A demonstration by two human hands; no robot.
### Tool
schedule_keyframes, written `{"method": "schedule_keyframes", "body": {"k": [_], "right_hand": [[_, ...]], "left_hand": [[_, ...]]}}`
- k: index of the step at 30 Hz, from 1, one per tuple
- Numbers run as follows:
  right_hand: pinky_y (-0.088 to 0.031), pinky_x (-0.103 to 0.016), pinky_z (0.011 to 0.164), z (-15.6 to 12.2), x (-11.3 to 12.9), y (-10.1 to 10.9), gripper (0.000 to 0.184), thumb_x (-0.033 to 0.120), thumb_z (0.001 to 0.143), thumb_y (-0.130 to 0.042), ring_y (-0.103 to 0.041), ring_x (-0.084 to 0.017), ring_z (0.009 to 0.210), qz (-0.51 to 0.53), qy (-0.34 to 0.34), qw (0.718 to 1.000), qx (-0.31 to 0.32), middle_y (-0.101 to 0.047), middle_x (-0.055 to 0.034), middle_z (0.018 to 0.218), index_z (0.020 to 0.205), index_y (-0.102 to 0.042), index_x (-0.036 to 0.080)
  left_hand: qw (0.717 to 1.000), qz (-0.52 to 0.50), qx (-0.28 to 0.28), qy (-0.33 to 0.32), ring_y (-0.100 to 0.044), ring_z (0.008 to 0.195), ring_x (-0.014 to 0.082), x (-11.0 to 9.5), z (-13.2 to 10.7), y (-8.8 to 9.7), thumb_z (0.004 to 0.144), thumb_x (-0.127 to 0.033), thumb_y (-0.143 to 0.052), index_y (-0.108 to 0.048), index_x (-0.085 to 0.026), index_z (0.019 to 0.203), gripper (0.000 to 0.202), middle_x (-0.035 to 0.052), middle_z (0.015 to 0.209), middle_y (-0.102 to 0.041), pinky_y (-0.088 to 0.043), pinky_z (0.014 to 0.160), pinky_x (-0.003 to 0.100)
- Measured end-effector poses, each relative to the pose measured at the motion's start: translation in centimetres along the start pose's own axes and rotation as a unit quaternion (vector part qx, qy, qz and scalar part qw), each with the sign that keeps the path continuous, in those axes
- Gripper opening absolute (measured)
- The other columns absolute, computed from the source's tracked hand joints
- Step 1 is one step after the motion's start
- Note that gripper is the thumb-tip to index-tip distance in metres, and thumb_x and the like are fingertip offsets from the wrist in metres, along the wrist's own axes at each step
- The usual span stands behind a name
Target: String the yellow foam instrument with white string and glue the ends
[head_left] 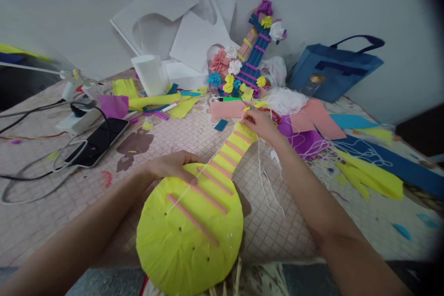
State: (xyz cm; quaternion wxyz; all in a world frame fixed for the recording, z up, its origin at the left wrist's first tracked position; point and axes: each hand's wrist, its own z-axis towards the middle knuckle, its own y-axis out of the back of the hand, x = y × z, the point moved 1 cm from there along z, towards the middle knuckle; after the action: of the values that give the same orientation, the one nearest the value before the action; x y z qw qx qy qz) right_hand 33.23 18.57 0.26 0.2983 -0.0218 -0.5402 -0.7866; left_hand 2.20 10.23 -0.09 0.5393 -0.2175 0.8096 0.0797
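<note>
A toy guitar (159, 254) covered in yellow crepe paper lies at the front edge of the table, its neck pointing away and to the right. Pink strips cross its neck and body, and several small holes dot the lower body. My left hand (176, 166) grips the upper left rim, thumb on top. One white string (178, 199) runs taut from a hole, under or beside that thumb, up to the head of the neck. There my right hand (255, 122) pinches the string; its fingertips are partly hidden. A loose string end (265, 180) hangs beside the neck.
A decorated blue guitar (255, 58) with paper flowers leans against the wall, near white cut-out boards (194, 39). A phone (99, 141) and cables lie left. Crepe paper (371, 175), tangled white string (286, 100) and a blue bag (333, 71) are right.
</note>
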Motion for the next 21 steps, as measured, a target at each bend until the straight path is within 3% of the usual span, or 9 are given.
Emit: {"method": "schedule_keyframes", "body": {"k": [4,10,21], "right_hand": [[-0.037,-0.028,0.063,0.03,0.08,0.16,0.009,0.024,0.08,-0.057,-0.055,-0.017,0.067,0.005,0.003,1.0,-0.006,-0.061,-0.0023,0.07,0.072,-0.057,0.019],[-0.035,-0.026,0.06,0.04,-0.32,0.69,0.01,0.026,0.08,-0.059,-0.053,-0.015,0.063,0.017,-0.002,1.0,-0.007,-0.061,-0.0013,0.07,0.073,-0.058,0.019],[-0.033,-0.026,0.057,-0.01,-0.47,0.1,0.013,0.028,0.08,-0.059,-0.051,-0.015,0.06,0.003,-0.001,1.0,0.012,-0.059,-0.0015,0.067,0.072,-0.055,0.019]], "left_hand": [[1.0,0.006,-0.005,-0.007,-0.064,0.101,0.028,0.14,0.1,0.13,0.069,-0.029,-0.075,-0.064,-0.017,0.114,0.048,0.01,0.114,-0.067,-0.051,0.086,0.037],[0.999,-0.024,-0.022,-0.003,-0.067,0.091,0.0256,0.1,0.05,0.07,0.068,-0.032,-0.076,-0.065,-0.019,0.114,0.049,0.0079,0.107,-0.07,-0.053,0.077,0.033],[0.999,-0.035,-0.021,0.004,-0.068,0.089,0.0244,0.18,0.0,0.21,0.067,-0.026,-0.077,-0.065,-0.02,0.113,0.047,0.0069,0.106,-0.07,-0.054,0.076,0.031]]}}
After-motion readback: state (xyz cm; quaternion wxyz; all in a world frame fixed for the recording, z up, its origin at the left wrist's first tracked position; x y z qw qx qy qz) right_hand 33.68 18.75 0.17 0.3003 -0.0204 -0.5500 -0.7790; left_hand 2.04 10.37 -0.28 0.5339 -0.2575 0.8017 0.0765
